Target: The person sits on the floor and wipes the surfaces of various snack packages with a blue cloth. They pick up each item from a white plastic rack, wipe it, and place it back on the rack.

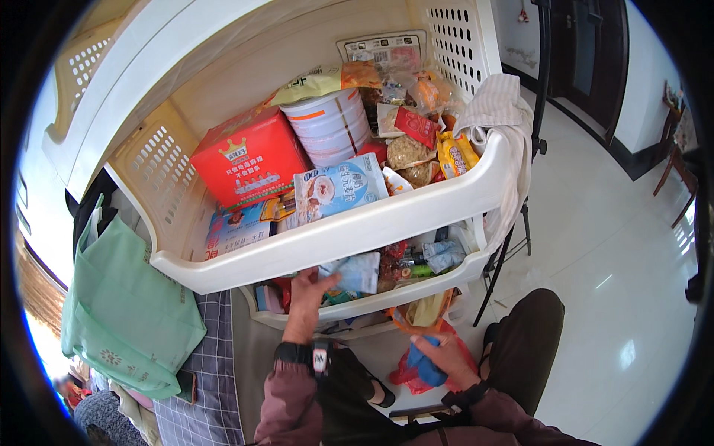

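My left hand [308, 298] reaches into the middle bin of a white plastic storage rack and grips a pale blue-and-white packet [360, 272] by its left end. Lower and to the right, my right hand [449, 357] holds a bunched blue cloth [427, 368]. Behind the cloth is a red plastic bag [405, 379]. Around the packet, the middle bin [357, 304] holds small wrapped goods and another light blue packet [444, 255]. Above my hands, the upper bin [346, 237] contains a red box [248, 159], a white tin [329, 125] and a blue oatmeal pouch [340, 189].
A beige striped cloth [505, 117] drapes over the upper bin's right corner. To the left, a mint-green bag [131, 312] and a phone [187, 387] rest on checked fabric [206, 401]. A black stand [538, 100] rises at right from the tiled floor [602, 267].
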`<state>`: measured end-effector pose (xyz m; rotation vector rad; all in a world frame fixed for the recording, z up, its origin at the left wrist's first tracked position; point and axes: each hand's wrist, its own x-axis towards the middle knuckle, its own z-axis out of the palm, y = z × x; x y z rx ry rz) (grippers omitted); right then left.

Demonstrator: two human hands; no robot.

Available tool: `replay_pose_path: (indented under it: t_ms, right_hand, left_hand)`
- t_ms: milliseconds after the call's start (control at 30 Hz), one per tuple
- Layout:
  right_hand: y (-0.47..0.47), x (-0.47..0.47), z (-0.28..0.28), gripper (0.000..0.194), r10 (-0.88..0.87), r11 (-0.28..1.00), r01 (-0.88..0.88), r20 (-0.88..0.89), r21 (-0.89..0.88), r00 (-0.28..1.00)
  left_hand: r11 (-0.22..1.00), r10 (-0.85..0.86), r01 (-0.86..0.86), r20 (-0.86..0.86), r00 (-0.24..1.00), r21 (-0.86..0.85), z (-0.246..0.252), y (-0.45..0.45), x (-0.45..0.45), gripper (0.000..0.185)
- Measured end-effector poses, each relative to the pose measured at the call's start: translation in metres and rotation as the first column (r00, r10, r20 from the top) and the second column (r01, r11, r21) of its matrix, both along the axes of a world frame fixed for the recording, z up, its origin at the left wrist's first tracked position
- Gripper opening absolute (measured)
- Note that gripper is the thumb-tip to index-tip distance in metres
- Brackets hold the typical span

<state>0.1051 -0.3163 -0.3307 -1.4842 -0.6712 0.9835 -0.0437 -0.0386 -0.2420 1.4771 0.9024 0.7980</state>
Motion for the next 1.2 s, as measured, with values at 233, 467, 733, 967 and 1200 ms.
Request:
replay_pose_path:
  t_ms: [233, 467, 733, 967, 1200]
  right_hand:
    - [-0.006, 0.014, 0.025, 0.023, -0.086, 0.954, 0.056, 0.089, 0.296, 0.992]
    - [-0.016, 0.008, 0.016, 0.019, 0.009, 0.978, -0.056, 0.228, 0.201, 0.974]
    - [-0.021, 0.002, 0.022, 0.021, 0.025, 0.972, -0.102, 0.338, 0.213, 0.941]
    - [-0.022, 0.001, 0.021, 0.021, 0.042, 0.979, -0.104, 0.326, 0.176, 0.945]
    - [-0.023, 0.003, 0.018, 0.019, 0.071, 0.985, -0.082, 0.078, 0.149, 0.994]
  left_hand:
    - [0.963, -0.114, 0.180, 0.300, 0.947, -0.201, -0.017, -0.129, -0.032, 0.036]
    - [0.968, -0.129, 0.172, 0.225, 0.966, -0.182, -0.039, -0.177, -0.048, 0.027]
    - [1.000, 0.002, -0.001, 0.119, 0.993, -0.009, -0.041, -0.184, -0.059, 0.022]
    - [0.986, 0.137, -0.149, 0.144, 0.980, 0.079, -0.048, -0.189, -0.056, 0.022]
    - [0.970, 0.242, -0.238, 0.176, 0.954, -0.042, -0.056, -0.185, -0.048, 0.025]
